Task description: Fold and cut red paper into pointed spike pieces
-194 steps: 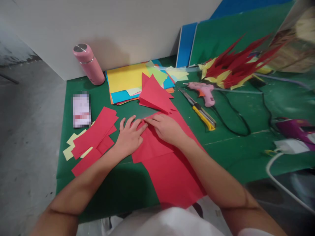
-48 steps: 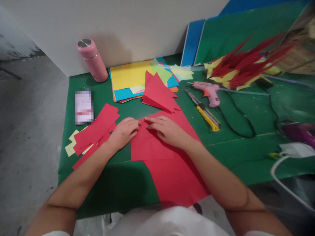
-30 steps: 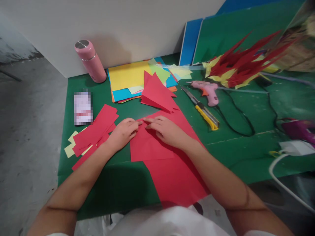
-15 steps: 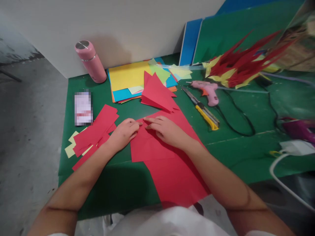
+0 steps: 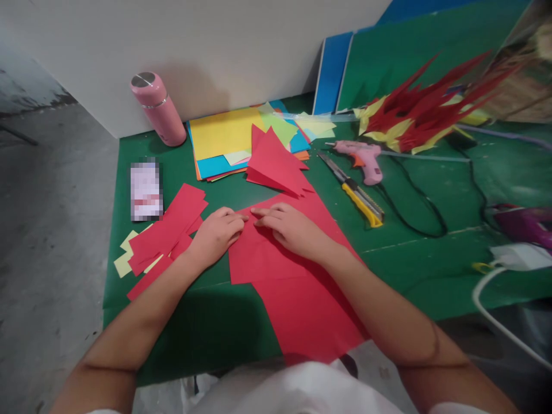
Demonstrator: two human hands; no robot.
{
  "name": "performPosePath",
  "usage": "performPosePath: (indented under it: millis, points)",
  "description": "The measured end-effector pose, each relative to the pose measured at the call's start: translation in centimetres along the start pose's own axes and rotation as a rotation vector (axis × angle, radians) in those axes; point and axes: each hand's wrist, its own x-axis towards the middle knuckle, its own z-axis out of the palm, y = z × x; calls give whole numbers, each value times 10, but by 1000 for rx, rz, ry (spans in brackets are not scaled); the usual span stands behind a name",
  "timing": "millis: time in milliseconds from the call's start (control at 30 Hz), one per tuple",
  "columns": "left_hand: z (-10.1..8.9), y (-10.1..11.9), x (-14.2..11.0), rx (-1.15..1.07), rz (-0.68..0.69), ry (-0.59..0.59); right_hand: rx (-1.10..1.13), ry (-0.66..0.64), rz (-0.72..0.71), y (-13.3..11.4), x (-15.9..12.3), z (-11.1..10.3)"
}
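A sheet of red paper [image 5: 267,259] lies across the table, overlapping a larger red sheet [image 5: 310,316] that reaches the front edge. My left hand [image 5: 221,233] is closed at the upper left corner of the top sheet, fingers curled together, thumb hidden. On the same sheet rests my right hand [image 5: 288,229], its index and middle fingers stretched out and slightly apart, the others bent. Their fingertips almost meet. Just beyond the hands sits a stack of pointed red paper pieces [image 5: 276,164]. Cut red strips [image 5: 170,224] lie left of my left hand.
A utility knife [image 5: 353,192] and a pink glue gun [image 5: 362,158] with its cord lie to the right. Behind are coloured sheets [image 5: 224,135] and a pink bottle [image 5: 160,109]. A phone [image 5: 146,190] lies left; a red-and-yellow paper flame [image 5: 414,109] stands back right.
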Motion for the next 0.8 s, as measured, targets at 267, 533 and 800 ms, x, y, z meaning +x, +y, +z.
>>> performPosePath:
  millis: [267,533,800]
  points:
    - [-1,0,-1,-54,-61,-13,9,10,-4,1,0,2]
    - [-5,-3,1,-38,42,14,1,15,18,0,0,3]
    - [-7,-4,3,-11,60,-4,22,12,31,0,0,3]
